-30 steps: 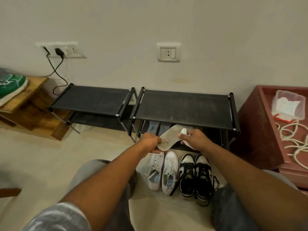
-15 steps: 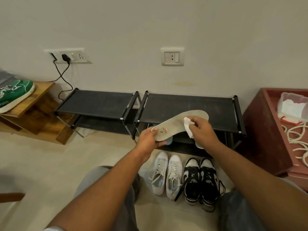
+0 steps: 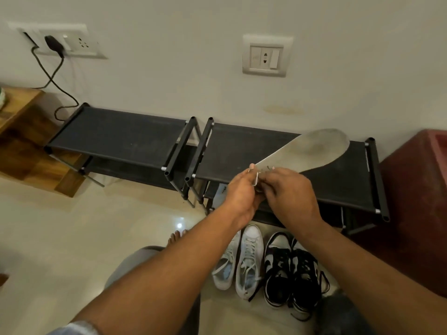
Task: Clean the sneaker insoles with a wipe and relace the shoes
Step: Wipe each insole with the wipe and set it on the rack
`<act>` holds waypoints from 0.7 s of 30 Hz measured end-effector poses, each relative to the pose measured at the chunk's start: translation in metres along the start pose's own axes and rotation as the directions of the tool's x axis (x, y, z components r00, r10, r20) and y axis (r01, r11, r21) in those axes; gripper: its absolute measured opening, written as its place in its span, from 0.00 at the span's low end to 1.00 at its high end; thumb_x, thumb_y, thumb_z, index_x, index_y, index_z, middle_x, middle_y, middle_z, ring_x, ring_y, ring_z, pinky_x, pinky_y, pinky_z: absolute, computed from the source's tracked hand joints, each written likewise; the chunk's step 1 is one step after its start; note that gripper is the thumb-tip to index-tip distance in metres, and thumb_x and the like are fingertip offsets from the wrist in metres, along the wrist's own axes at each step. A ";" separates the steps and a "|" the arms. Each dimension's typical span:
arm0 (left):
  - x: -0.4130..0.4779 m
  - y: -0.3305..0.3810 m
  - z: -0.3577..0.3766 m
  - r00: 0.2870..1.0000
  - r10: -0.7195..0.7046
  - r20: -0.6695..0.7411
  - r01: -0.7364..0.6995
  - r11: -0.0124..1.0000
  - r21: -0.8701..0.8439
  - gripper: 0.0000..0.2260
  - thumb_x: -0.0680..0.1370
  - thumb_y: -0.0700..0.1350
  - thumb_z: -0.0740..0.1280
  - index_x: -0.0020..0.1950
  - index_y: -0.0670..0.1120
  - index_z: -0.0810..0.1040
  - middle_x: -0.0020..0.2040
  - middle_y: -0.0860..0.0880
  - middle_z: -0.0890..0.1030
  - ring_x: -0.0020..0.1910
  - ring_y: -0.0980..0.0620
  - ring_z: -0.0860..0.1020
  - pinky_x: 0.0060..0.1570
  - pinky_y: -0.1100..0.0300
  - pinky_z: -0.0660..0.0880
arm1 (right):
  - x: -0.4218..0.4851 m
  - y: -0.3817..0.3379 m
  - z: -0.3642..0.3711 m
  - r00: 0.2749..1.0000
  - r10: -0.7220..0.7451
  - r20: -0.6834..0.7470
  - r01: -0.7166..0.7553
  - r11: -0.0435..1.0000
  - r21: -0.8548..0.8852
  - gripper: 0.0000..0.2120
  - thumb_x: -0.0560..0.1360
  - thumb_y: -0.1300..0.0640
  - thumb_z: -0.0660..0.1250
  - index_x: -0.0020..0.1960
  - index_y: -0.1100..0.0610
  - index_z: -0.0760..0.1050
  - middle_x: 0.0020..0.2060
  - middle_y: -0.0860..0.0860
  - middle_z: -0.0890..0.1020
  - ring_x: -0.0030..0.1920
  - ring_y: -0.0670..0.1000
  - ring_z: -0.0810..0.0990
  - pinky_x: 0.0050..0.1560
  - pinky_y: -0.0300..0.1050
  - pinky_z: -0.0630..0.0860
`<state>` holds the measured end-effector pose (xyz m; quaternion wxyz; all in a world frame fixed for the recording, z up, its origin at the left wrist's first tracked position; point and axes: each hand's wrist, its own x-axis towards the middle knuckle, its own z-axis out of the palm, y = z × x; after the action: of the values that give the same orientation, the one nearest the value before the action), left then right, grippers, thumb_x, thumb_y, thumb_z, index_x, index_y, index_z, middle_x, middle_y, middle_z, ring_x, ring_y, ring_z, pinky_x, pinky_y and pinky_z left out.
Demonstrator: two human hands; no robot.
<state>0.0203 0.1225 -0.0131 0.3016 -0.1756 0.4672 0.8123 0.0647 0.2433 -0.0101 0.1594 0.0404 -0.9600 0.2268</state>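
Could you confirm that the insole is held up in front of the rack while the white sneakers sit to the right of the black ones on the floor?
Not quite: the head view shows the white sneakers left of the black ones. The insole is indeed held up in front of the rack.

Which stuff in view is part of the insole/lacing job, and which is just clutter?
Job: insole, held by left hand and right hand; white sneakers; black-and-white sneakers.
Lying about: shoe racks; charger; wall socket; wooden stand; red cabinet.
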 end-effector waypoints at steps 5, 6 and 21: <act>0.013 0.002 0.005 1.000 -0.020 -0.017 0.018 0.996 -0.090 0.22 0.89 0.50 0.59 0.69 0.33 0.77 0.63 0.34 0.84 0.60 0.41 0.85 0.56 0.52 0.85 | 0.009 0.026 -0.005 0.999 -0.026 0.036 0.028 0.998 -0.048 0.12 0.75 0.61 0.71 0.56 0.54 0.87 0.47 0.51 0.84 0.49 0.56 0.82 0.48 0.55 0.83; 0.013 0.003 0.006 1.000 -0.022 -0.005 0.021 0.995 -0.099 0.22 0.89 0.50 0.58 0.70 0.32 0.77 0.64 0.33 0.83 0.60 0.40 0.84 0.58 0.51 0.85 | 0.012 0.030 -0.010 1.000 0.020 0.009 -0.019 0.997 -0.071 0.11 0.76 0.60 0.71 0.56 0.54 0.87 0.46 0.51 0.84 0.48 0.56 0.82 0.46 0.54 0.82; 0.003 0.014 0.001 0.998 -0.041 -0.048 0.032 0.984 -0.178 0.22 0.88 0.51 0.59 0.72 0.34 0.74 0.62 0.33 0.84 0.59 0.41 0.86 0.49 0.54 0.86 | 0.010 0.005 -0.011 0.998 0.062 0.010 -0.062 0.998 -0.021 0.08 0.76 0.58 0.73 0.55 0.55 0.87 0.44 0.51 0.84 0.43 0.54 0.83 0.44 0.53 0.83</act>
<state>0.0091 0.1192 -0.0048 0.2873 -0.2311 0.3975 0.8403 0.0576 0.2528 0.0006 0.1477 0.0100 -0.9639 0.2215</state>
